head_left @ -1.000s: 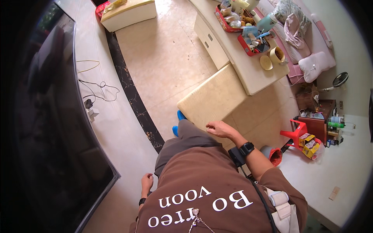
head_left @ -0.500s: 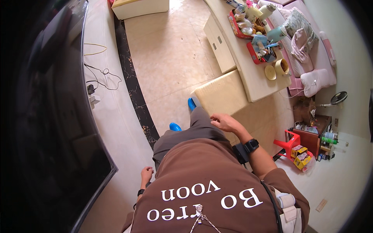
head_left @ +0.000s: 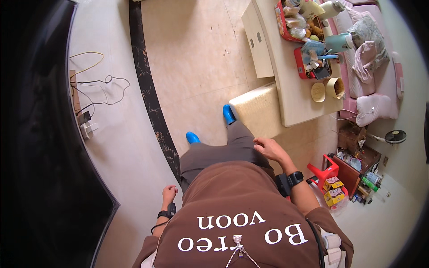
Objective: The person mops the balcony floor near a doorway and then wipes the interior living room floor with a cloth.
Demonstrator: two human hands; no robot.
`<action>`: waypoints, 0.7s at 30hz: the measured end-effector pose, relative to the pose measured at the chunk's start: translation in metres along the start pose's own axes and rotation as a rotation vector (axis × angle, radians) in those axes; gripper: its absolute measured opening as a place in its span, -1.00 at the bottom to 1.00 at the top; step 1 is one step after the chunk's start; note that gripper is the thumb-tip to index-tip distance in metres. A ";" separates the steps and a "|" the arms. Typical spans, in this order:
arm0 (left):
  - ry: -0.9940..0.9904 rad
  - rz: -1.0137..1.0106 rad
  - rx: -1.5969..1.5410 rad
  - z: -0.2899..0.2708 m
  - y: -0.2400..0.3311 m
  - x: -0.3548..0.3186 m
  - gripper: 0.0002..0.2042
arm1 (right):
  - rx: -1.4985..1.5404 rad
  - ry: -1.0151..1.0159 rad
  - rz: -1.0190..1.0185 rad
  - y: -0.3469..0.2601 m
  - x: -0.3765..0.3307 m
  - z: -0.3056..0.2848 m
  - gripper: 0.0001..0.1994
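I look straight down my brown shirt [head_left: 241, 210] and grey trousers to two blue slippers [head_left: 229, 114] on a beige tiled floor. My right hand [head_left: 268, 147] hangs by my right thigh with fingers loosely apart and nothing in it; a black watch sits on its wrist. My left hand [head_left: 169, 194] hangs low at my left side, fingers curled closed, holding nothing, a dark band on its wrist. A cream square stool [head_left: 259, 109] stands just in front of my right foot, closest to my right hand.
A long cream table [head_left: 290, 85] on the right carries red trays, a teal kettle and small bowls. A pink sofa [head_left: 371, 76] lies beyond it. A red stool [head_left: 325, 171] and boxes stand lower right. A dark screen [head_left: 40, 134] and cables [head_left: 96, 85] fill the left.
The view has shifted forward along the floor: the cream stool and table slid nearer and rightward. Both hands stay hanging at my sides, empty.
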State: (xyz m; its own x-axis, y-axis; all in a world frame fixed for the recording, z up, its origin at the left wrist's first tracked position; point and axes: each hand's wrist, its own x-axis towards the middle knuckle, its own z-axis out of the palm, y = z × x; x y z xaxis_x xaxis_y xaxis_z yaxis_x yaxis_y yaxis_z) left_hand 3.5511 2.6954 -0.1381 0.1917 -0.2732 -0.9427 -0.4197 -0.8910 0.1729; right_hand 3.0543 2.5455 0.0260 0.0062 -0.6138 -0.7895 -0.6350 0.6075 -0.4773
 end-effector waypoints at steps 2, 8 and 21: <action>-0.010 -0.022 -0.081 0.019 0.021 -0.008 -0.80 | 0.004 -0.022 0.003 0.014 0.009 -0.033 -0.67; -0.070 -0.127 -0.130 0.050 0.069 -0.048 -0.82 | 0.019 -0.060 0.015 0.038 0.032 -0.087 -0.65; -0.081 0.008 -0.296 0.056 0.142 0.032 -0.82 | -0.046 0.034 0.039 0.003 0.024 -0.123 -0.67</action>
State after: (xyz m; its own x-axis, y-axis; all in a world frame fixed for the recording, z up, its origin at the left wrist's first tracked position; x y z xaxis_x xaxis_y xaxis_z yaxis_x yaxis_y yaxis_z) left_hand 3.4477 2.5804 -0.1601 0.1133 -0.2617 -0.9585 -0.1421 -0.9590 0.2451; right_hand 2.9574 2.4703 0.0532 -0.0449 -0.6076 -0.7930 -0.6693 0.6076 -0.4276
